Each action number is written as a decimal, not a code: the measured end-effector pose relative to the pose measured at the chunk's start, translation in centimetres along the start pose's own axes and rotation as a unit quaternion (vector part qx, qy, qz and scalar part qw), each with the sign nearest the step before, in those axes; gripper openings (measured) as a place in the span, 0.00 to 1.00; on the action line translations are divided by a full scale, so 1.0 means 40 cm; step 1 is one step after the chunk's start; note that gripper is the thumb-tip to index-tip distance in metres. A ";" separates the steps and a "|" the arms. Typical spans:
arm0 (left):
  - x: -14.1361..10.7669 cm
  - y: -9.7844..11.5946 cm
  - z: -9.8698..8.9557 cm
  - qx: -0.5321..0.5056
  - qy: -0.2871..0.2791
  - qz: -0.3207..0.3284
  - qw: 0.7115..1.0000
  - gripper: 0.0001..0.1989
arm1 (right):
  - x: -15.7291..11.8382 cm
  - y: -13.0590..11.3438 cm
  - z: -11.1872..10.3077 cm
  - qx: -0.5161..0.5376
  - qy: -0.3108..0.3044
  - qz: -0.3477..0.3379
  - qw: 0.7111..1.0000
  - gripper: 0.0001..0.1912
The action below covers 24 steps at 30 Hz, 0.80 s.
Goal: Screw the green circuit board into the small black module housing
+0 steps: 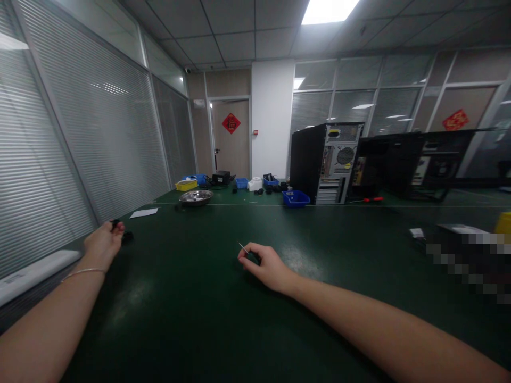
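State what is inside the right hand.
The right hand holds a thin metal shaft, its tip sticking out. A dark part, perhaps its handle, shows within the hand's curl. The palm is covered, so anything else there cannot be seen.

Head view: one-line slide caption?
Right hand holds a thin-tipped tool, left hand a small black object, at a green table.

A green table [179, 298] fills the lower frame. On it sit a bowl [195, 198] (shiny metal) left of centre and a black computer [308, 162] right of centre.
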<state>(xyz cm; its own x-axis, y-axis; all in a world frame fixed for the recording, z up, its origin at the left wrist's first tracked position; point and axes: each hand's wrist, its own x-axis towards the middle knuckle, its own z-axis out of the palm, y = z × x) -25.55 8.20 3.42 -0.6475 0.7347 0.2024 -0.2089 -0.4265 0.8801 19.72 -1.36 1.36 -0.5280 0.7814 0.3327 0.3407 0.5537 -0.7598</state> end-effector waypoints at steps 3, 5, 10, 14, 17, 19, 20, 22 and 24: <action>-0.053 -0.018 0.082 0.015 -0.004 -0.031 0.999 0.12 | 0.001 0.003 0.000 0.008 0.003 0.003 1.000 0.08; -0.105 -0.041 0.146 0.039 -0.075 -0.053 0.995 0.08 | 0.001 0.002 0.000 0.008 0.007 0.001 1.000 0.09; -0.306 -0.099 0.284 0.123 -0.305 -0.128 0.936 0.09 | -0.002 -0.007 0.003 0.008 0.051 0.008 0.999 0.14; -0.459 -0.093 0.333 0.153 -0.473 -0.162 0.852 0.13 | 0.001 -0.002 0.009 0.059 0.078 0.014 0.995 0.18; -0.503 -0.079 0.336 0.130 -0.526 -0.202 0.816 0.17 | 0.006 0.007 0.008 0.068 0.083 0.011 0.994 0.17; -0.503 -0.080 0.331 0.118 -0.534 -0.215 0.809 0.17 | 0.008 0.011 0.006 0.067 0.079 0.014 0.995 0.17; -0.498 -0.082 0.329 0.117 -0.533 -0.214 0.810 0.16 | 0.008 0.012 0.005 0.066 0.077 0.016 0.995 0.17; -0.485 -0.090 0.326 0.121 -0.524 -0.203 0.818 0.14 | 0.007 0.012 0.003 0.062 0.072 0.016 0.995 0.17; -0.477 -0.095 0.326 0.127 -0.512 -0.186 0.829 0.14 | 0.005 0.011 0.002 0.056 0.067 0.012 0.996 0.17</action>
<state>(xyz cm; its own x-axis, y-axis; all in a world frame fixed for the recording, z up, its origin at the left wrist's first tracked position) -2.87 2.68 1.83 0.4151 0.9089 0.0406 -0.0099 -0.0401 0.9991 19.72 -0.97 1.05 -0.4101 0.8294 0.3793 0.2599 0.5050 -0.8231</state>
